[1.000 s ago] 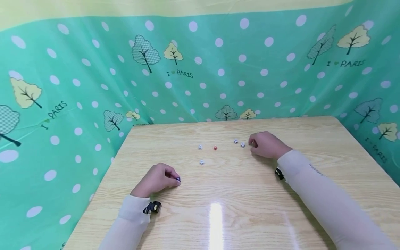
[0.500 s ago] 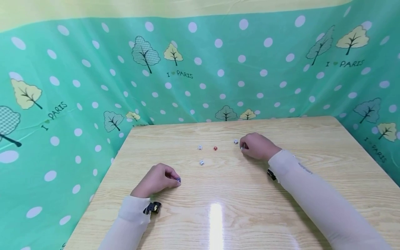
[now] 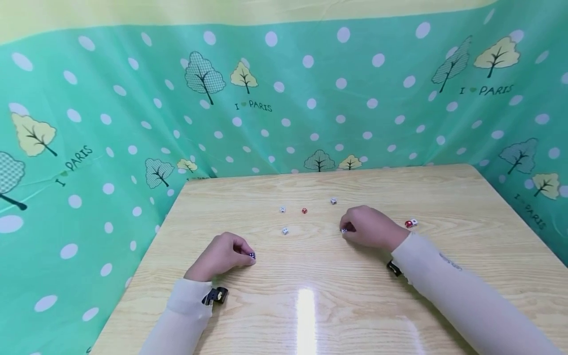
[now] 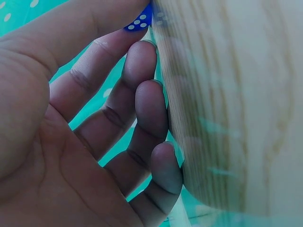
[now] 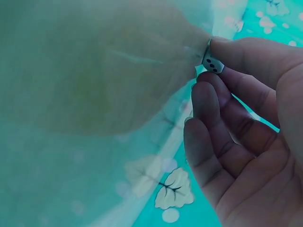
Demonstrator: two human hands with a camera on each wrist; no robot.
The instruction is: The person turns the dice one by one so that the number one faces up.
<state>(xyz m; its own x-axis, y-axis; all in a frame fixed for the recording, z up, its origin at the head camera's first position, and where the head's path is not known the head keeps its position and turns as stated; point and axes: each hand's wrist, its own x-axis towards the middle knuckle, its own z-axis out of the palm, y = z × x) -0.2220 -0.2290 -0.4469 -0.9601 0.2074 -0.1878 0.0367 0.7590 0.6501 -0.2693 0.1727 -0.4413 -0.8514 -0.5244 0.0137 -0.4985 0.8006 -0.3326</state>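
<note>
My left hand (image 3: 224,255) rests low at the table's left and pinches a blue die (image 3: 252,255) with white dots between thumb and forefinger. That blue die (image 4: 138,21) shows at the top of the left wrist view, right at the wood surface. Right of centre, my right hand (image 3: 370,228) pinches a white die (image 3: 343,230) at its fingertips. Black pips show on this white die (image 5: 212,64) in the right wrist view. Between the hands lie a red die (image 3: 304,210), a white die (image 3: 282,209) behind and another white die (image 3: 285,230) nearer.
Farther back is one more white die (image 3: 334,201). Beyond my right wrist a larger red die (image 3: 408,224) and a white die (image 3: 414,222) lie side by side. The wooden table (image 3: 266,315) meets a green dotted curtain (image 3: 266,98) at its back and sides.
My right hand moved left to the nearer of two white dice, took it and drew it toward me. The red and white dice by the right wrist came into sight. My left hand stayed put.
</note>
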